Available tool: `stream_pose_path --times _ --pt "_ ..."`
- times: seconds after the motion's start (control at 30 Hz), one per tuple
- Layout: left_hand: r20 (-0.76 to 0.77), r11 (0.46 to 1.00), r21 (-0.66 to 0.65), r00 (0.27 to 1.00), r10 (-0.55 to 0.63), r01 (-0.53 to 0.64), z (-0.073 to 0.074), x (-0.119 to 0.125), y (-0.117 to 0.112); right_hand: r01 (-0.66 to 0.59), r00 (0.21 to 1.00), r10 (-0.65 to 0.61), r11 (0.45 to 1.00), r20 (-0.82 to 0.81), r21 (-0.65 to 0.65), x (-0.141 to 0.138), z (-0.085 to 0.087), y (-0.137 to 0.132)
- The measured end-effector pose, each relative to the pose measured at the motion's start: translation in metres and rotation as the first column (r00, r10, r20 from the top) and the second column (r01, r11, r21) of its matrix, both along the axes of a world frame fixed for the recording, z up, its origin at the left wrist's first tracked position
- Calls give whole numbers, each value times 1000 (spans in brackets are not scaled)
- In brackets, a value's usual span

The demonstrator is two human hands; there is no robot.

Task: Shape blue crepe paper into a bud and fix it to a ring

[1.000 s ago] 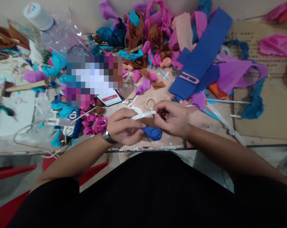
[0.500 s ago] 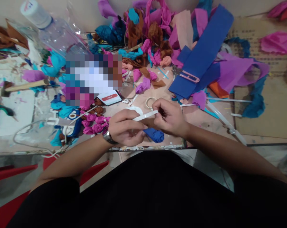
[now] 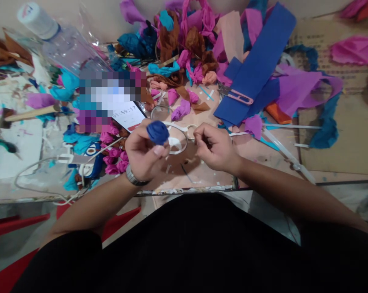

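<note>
A blue crepe-paper rose (image 3: 157,133) is held in my left hand (image 3: 141,152), its rolled head turned up between thumb and fingers. My right hand (image 3: 216,148) is closed in a pinch to the right of it; whatever its fingertips hold is too small to make out. Behind those fingertips lies a small roll of tape (image 3: 191,132), partly covered. Between my two hands a clear ring (image 3: 186,143) rests on the table near a white curved piece (image 3: 174,143).
Pink scissors (image 3: 241,97) lie on folded blue paper (image 3: 260,61). A phone (image 3: 129,116) showing a timer leans behind my left hand. Several pink paper buds (image 3: 113,158), a plastic bottle (image 3: 70,44), a hammer (image 3: 31,114) and a glue stick (image 3: 281,150) surround the work spot.
The blue rose has come up and turned, its head now facing upward in my left hand. The white strip stretched between my hands no longer shows there. My hands have moved apart.
</note>
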State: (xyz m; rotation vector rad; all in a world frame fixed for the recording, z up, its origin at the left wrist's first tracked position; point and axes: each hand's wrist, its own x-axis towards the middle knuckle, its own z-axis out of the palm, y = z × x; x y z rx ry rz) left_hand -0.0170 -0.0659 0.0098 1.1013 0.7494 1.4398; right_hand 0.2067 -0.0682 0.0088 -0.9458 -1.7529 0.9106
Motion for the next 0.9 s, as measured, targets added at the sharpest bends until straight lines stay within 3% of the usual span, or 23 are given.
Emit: stream_pose_path --times 0.2,0.33,0.43,0.5,0.77,0.9 --pt "91 967 -247 995 -47 68 18 9 7 -38 988 36 999 -150 -12 1 -6 0" --pt "126 937 -330 989 -78 116 22 13 8 56 984 -41 995 -174 82 0 -4 -1" --pt "97 933 -333 989 -109 136 19 13 10 73 994 -51 965 -93 253 0 -2 1" --pt "66 937 -318 989 -132 146 15 12 10 65 997 -53 954 -48 294 1 -1 3" --pt "-11 950 -269 986 -167 158 12 10 12 100 993 -114 958 37 268 2 2 6" --pt "17 956 -267 992 -121 122 13 7 19 80 994 -96 963 52 257 3 -1 9"
